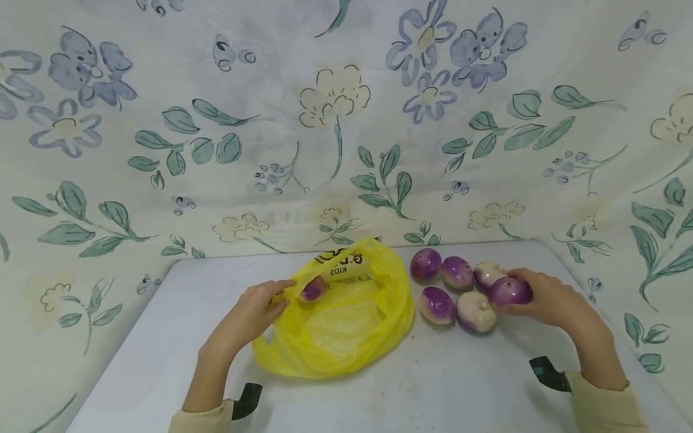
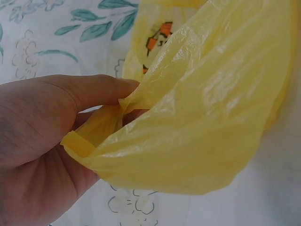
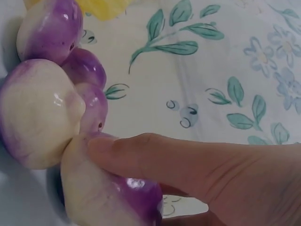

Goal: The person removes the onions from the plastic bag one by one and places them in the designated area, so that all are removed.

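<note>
A yellow plastic bag (image 1: 346, 361) lies with its mouth spread wide, and one purple turnip (image 1: 312, 290) sits inside near its left side. My left hand (image 1: 257, 310) pinches the bag's left rim; in the left wrist view the thumb (image 2: 108, 89) lies over a fold of yellow film. Over on the right, my right hand (image 1: 547, 297) grips a glossy purple-and-white turnip (image 1: 511, 292), thumb across its top in the right wrist view. Beside it, a mostly white turnip (image 1: 476, 312) and a pale-topped one (image 1: 488, 273) sit close up against the held turnip.
More turnips cluster right of the bag: a round purple one (image 1: 425, 264), another behind (image 1: 457, 273) and one nearer the front (image 1: 437, 305). All rest on a white table (image 1: 411, 391). Behind its back edge hangs a flower-patterned cloth (image 1: 303, 198).
</note>
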The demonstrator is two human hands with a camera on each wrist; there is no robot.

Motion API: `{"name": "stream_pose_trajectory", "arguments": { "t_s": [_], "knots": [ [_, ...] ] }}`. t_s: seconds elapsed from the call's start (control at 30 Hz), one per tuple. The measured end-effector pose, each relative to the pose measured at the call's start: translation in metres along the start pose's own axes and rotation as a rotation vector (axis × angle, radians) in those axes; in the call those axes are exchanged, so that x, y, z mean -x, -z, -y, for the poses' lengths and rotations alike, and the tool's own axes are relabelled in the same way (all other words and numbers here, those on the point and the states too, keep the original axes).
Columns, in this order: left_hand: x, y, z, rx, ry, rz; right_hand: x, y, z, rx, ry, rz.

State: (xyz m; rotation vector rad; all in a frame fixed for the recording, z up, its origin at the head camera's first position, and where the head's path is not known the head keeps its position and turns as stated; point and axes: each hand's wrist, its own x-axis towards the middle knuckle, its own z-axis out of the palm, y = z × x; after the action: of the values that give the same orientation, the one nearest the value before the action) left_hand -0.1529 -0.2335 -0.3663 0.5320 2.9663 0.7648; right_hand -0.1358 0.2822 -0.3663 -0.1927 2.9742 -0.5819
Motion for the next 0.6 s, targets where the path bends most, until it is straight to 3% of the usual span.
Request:
{"name": "stream_pose_trajectory", "arguments": {
  "t_s": [0.6],
  "knots": [
    [0.001, 0.001, 0.0, 0.005, -0.006, -0.004, 0.001, 0.005, -0.012, 0.044, -0.091, 0.169]
  ]
}}
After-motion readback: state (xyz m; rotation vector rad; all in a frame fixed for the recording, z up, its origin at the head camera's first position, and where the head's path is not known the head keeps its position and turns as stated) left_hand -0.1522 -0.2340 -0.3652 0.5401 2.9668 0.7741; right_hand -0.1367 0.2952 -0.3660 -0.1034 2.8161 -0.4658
